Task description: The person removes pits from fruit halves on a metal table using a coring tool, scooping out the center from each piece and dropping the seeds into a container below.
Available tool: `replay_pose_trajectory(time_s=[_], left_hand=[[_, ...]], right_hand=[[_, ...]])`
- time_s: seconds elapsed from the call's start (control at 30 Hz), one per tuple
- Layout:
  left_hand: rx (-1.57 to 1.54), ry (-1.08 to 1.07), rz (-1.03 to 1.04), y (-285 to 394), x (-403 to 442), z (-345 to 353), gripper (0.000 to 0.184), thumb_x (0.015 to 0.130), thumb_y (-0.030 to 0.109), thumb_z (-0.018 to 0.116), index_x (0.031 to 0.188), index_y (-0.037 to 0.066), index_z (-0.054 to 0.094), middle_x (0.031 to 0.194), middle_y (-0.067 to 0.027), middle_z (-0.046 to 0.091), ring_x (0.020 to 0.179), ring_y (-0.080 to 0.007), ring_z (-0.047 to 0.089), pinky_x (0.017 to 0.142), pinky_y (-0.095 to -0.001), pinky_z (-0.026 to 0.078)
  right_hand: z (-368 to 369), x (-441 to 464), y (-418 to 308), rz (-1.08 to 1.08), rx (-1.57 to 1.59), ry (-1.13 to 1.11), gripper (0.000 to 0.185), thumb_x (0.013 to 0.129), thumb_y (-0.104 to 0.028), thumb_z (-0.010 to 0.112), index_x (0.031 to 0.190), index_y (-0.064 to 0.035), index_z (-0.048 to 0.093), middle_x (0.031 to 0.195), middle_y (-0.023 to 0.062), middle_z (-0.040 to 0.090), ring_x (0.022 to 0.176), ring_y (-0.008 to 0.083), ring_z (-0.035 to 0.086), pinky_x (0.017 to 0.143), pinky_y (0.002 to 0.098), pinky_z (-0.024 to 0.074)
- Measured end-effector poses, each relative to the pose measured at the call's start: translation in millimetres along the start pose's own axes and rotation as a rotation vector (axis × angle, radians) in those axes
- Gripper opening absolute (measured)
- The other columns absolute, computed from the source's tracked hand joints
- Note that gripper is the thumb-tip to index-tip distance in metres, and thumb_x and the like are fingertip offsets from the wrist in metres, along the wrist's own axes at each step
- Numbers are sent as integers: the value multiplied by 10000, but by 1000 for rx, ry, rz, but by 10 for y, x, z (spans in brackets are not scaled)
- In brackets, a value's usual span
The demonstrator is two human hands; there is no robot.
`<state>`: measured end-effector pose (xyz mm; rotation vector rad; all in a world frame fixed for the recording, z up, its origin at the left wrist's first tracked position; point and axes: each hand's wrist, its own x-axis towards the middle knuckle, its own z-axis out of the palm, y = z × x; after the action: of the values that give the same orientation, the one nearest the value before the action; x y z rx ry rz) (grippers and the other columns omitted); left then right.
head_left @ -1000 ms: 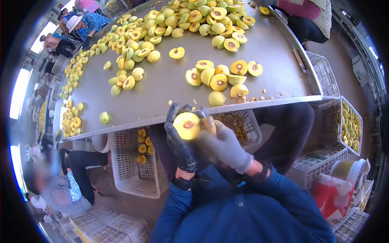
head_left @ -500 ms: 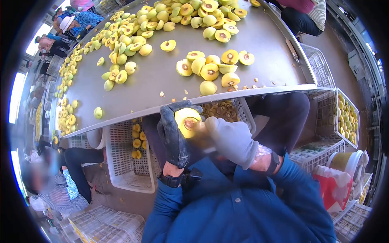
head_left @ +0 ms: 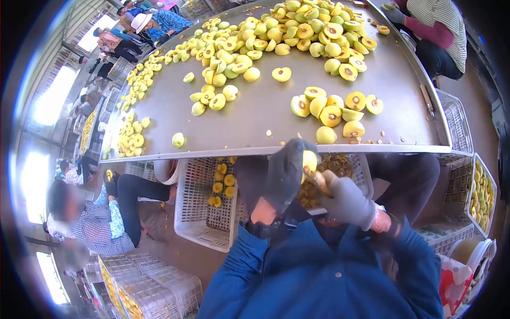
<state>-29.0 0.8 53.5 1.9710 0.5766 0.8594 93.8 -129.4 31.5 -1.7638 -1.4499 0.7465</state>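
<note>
My left hand (head_left: 289, 174), in a dark glove, is closed around a halved yellow peach (head_left: 309, 161) just below the table's front edge. The peach half is turned partly side-on, so its centre is hard to see. My right hand (head_left: 349, 203), in a grey glove, grips a short brown-handled tool (head_left: 321, 183) whose end is against or very near the fruit. The tool's tip is hidden or blurred. Beneath both hands stands a crate of brown pits (head_left: 336, 166). On the table, a small group of peach halves (head_left: 330, 116) lies close by.
The metal table (head_left: 244, 130) carries a large peach pile (head_left: 297, 32) and a knife (head_left: 426, 100) at its right edge. A white crate (head_left: 204, 234) holding peach halves stands left of my legs; a full crate (head_left: 482, 196) is at right. A co-worker (head_left: 101, 228) sits at left, another (head_left: 441, 40) at upper right.
The view has swung, so the scene sits further right. My left hand has tilted the peach half so its cut face shows less. The tool in my right hand now shows more clearly.
</note>
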Motion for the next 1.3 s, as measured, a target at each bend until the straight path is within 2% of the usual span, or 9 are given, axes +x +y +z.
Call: replay_pose_trajectory(time_s=[0.17,0.37,0.57,0.7,0.83,0.97,1.07,1.2,1.3], left_hand=[[-101,281,15,29,-92,216,357,996,237,468,1169,-57,572,1172,-161,618,936,-238,664,864,-345,532],[-613,96,-236,-155,-197,111,459,1034,369,404,1054,-31,628,899,-152,710,823,-227,688,791,-342,552],[-218,-134,34,-95,-8,32,515,1056,364,340,958,-25,664,871,-138,720,805,-222,694,809,-338,543],[-199,-43,9,28,41,31,519,1060,348,323,947,-17,675,859,-140,719,803,-229,697,799,-341,547],[-99,-65,52,-51,17,46,545,1051,404,329,947,-6,673,853,-146,716,784,-239,694,768,-343,554],[-592,-67,-54,-100,-30,145,565,1025,531,339,1022,53,639,802,-149,680,684,-260,664,696,-362,562],[-936,-37,-201,-239,-104,221,553,994,604,368,1102,118,608,873,-141,659,741,-274,649,700,-388,569],[-958,176,-242,-343,-81,316,561,1004,580,376,1167,86,586,1033,-126,653,894,-262,644,767,-382,564],[-803,376,-283,-485,-43,217,628,995,601,369,1179,35,569,1035,-161,654,860,-286,659,753,-397,577]], right_hand=[[192,8,23,103,762,15,241,886,-140,621,1086,-16,572,769,45,611,648,165,611,576,341,490],[13,-77,-65,3,105,-25,270,855,-150,633,1074,-5,569,773,221,644,661,364,662,613,414,517],[-196,-11,-149,170,-33,-182,255,849,-188,639,1009,5,590,764,233,638,769,382,669,671,420,510],[10,-14,-71,-1,508,-119,254,852,-206,634,999,-1,600,762,234,648,726,404,663,653,458,524],[-1,-49,48,-77,-10,-18,284,851,-182,630,1058,10,602,641,135,615,572,286,636,572,409,514],[-99,-97,-148,349,791,-467,286,877,-199,633,1077,4,611,692,30,607,563,136,591,506,316,472],[277,-95,71,1,861,-193,260,878,-200,635,1042,1,620,684,16,585,553,93,547,487,276,438],[-116,-45,123,312,805,-512,271,831,-187,640,1068,-55,644,673,25,594,586,125,580,547,319,468],[207,-13,814,-26,-106,-119,229,846,-213,637,1027,-75,615,663,125,633,603,295,649,573,444,496]])
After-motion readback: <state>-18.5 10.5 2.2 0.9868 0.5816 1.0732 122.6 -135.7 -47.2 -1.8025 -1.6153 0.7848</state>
